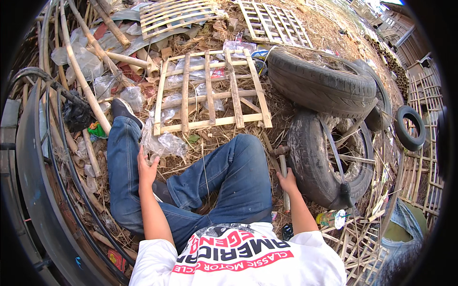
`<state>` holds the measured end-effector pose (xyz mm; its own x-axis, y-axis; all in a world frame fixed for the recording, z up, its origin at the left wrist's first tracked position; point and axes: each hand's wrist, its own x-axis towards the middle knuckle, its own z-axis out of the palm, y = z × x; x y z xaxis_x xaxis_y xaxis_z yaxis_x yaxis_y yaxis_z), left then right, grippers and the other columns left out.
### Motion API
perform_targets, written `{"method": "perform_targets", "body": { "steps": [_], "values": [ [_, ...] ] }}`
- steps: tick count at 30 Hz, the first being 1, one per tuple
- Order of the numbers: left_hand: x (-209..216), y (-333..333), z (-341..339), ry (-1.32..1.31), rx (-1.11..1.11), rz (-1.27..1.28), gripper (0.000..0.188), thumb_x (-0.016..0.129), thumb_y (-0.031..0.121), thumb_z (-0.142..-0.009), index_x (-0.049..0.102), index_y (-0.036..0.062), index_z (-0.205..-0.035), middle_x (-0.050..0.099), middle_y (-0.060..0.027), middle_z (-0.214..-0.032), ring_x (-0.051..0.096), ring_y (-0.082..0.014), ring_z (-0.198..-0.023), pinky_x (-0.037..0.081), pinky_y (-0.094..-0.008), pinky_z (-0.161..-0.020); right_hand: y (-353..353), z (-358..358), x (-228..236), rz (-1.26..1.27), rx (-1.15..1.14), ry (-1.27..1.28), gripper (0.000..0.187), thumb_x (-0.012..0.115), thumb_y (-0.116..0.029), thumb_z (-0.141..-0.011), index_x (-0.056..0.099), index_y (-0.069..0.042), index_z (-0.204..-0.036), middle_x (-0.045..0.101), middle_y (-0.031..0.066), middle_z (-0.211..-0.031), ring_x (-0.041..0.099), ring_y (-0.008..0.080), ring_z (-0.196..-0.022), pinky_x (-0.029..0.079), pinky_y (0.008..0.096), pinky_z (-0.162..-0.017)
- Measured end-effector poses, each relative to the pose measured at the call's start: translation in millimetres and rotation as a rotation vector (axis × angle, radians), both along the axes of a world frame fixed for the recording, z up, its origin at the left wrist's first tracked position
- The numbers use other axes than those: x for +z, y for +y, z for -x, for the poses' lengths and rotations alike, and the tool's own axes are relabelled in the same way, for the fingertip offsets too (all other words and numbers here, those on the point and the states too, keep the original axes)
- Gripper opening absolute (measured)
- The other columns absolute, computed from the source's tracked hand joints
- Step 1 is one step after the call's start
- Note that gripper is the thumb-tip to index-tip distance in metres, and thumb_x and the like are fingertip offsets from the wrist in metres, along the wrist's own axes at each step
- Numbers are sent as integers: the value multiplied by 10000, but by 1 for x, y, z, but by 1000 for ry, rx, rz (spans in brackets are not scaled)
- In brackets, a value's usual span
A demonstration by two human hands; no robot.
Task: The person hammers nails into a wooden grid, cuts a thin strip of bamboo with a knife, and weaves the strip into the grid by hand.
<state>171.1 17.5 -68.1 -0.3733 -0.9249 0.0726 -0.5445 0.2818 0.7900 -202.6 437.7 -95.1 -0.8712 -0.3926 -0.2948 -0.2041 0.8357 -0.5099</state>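
My right hand (287, 182) is wrapped round the pale wooden handle of a hammer (284, 167). The hammer's rusty head points away from me, close beside a worn tyre (310, 167). My left hand (147, 167) is by my left shin, thumb and fingers apart, at the near edge of a crumpled clear plastic bag (164, 144); whether it touches the bag I cannot tell. Beyond my bent legs lies a lattice panel of bamboo slats (210, 97), crossed at right angles.
Another tyre (319, 83) rests partly over the first. More lattice panels (276, 24) lie farther off. Bamboo poles (78, 71) and plastic scraps are heaped at the left, next to a black metal frame (52, 190). A smaller tyre (410, 127) stands far right.
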Motion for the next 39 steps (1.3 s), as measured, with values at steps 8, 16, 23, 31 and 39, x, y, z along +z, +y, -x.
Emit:
{"method": "perform_targets", "body": {
  "steps": [8,16,23,31,39],
  "values": [
    [2,2,3,-11,-2,-9,773,730,150,-804,329,93,-1462,442,-184,-1370,516,-318,-1095,432,-409,-967,-5,-33,20,-4,43,-107,670,717,-216,-804,402,66,-1324,599,311,-1163,587,416,-1115,470,437,-934],
    [2,5,2,-52,-14,-11,765,721,122,-807,323,78,-1458,420,-194,-1388,495,-336,-1156,409,-419,-1003,-12,-45,39,-214,73,-177,720,696,-250,-804,363,47,-1369,559,315,-1235,550,439,-1152,468,452,-953],
    [-1,11,12,-90,-46,103,734,708,97,-817,333,53,-1446,434,-212,-1378,484,-346,-1209,392,-422,-1025,-24,-52,90,-260,180,-22,636,689,-245,-809,430,12,-1330,597,263,-1158,605,400,-1061,486,452,-916],
    [4,18,18,-173,8,252,632,684,53,-802,414,30,-1373,482,-203,-1295,457,-376,-1227,363,-433,-1043,-69,-81,297,1335,503,208,176,624,-124,-876,570,-37,-1018,617,100,-907,619,183,-783,518,344,-735],
    [8,24,9,-221,-22,295,653,710,62,-770,422,37,-1356,483,-205,-1310,451,-381,-1238,360,-429,-1059,-62,-128,374,1957,768,1242,110,605,63,-778,582,-13,-854,522,-2,-817,559,84,-750,484,237,-595]
  ]
}}
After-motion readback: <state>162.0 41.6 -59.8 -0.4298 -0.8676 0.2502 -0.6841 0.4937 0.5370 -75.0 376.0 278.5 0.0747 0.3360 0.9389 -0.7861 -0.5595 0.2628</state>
